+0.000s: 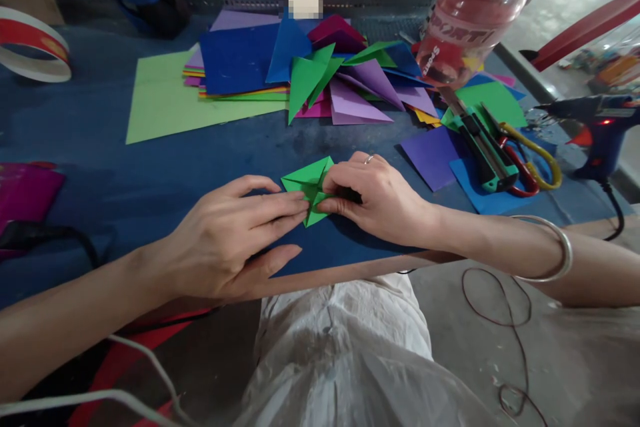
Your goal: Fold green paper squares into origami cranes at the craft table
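A small green folded paper (pixel 309 178) lies on the blue tabletop near its front edge, its flaps meeting toward the middle. My left hand (pixel 245 223) rests flat with fingers stretched out, the fingertips pressing on the paper's left side. With thumb and forefinger, my right hand (pixel 367 193) pinches a flap on the paper's right side. The pinched part is partly hidden by the fingers. Just right of my right hand lies a purple paper square (pixel 433 159).
Stacked coloured paper (pixel 243 60) and folded pieces (pixel 357 90) lie behind my hands. At the right are a box cutter (pixel 485 147), scissors (pixel 545 153), a pink bottle (pixel 475 13) and a glue gun (pixel 600 123). A tape roll (pixel 35 47) is at far left.
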`<control>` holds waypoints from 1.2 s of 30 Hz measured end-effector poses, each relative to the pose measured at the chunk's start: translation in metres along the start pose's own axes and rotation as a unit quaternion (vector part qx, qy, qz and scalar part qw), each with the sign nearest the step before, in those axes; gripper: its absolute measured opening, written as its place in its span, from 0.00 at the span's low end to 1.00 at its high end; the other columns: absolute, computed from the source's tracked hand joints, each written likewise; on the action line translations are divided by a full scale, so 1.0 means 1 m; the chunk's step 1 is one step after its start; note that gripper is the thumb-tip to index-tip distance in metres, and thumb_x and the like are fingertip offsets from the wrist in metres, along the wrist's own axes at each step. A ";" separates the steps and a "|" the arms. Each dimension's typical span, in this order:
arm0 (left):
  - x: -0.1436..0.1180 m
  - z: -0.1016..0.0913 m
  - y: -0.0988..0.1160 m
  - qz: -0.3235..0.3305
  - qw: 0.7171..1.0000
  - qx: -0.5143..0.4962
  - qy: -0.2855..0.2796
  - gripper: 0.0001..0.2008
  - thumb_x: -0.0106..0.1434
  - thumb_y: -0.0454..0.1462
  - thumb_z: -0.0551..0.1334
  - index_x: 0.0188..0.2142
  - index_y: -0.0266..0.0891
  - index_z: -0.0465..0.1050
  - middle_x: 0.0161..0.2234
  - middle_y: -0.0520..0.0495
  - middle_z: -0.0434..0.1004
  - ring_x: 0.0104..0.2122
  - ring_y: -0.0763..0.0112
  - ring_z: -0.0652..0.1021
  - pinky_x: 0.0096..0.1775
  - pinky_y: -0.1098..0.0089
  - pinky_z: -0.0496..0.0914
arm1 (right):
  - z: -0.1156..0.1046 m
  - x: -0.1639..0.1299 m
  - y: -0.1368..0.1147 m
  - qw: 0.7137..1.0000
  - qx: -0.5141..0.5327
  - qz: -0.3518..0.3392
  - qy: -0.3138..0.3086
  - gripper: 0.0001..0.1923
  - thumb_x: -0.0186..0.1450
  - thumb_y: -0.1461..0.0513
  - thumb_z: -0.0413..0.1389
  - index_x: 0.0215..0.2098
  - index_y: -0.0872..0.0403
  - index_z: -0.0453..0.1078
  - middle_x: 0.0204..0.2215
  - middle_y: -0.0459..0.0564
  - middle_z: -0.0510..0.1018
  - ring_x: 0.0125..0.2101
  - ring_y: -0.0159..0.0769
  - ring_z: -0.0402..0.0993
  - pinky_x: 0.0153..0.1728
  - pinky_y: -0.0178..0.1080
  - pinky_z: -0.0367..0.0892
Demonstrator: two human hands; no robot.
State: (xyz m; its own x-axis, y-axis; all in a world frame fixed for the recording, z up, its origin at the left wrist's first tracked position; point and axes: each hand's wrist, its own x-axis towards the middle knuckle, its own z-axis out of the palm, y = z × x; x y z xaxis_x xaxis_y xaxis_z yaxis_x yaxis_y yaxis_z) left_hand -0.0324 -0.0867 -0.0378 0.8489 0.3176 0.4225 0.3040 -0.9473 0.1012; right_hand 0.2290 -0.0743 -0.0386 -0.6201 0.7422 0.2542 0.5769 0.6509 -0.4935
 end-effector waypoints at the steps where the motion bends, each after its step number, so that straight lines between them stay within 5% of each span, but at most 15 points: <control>1: 0.000 0.000 -0.001 0.003 1.000 -0.003 0.002 0.18 0.70 0.33 0.60 0.59 0.36 0.71 0.53 0.39 0.83 0.52 0.59 0.82 0.57 0.54 0.75 | 0.000 0.000 -0.001 1.000 0.003 0.006 0.000 0.09 0.73 0.59 0.59 0.35 0.54 0.70 0.30 0.45 0.76 0.34 0.35 0.65 0.38 0.38 0.52; 36: -0.001 0.002 0.007 -0.017 0.999 0.032 -0.027 0.23 0.71 0.39 0.60 0.64 0.43 0.71 0.54 0.44 0.82 0.50 0.57 0.82 0.56 0.55 0.76 | 0.002 0.000 -0.010 0.996 -0.051 0.059 -0.031 0.09 0.73 0.60 0.58 0.35 0.53 0.65 0.31 0.46 0.74 0.36 0.37 0.65 0.38 0.40 0.52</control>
State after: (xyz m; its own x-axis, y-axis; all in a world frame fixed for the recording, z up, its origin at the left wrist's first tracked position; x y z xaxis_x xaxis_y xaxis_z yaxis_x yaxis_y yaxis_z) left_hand -0.0299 -0.0938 -0.0394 0.8591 0.3525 0.3711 0.3580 -0.9320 0.0564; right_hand 0.2225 -0.0805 -0.0351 -0.5741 0.8056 0.1464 0.6968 0.5745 -0.4293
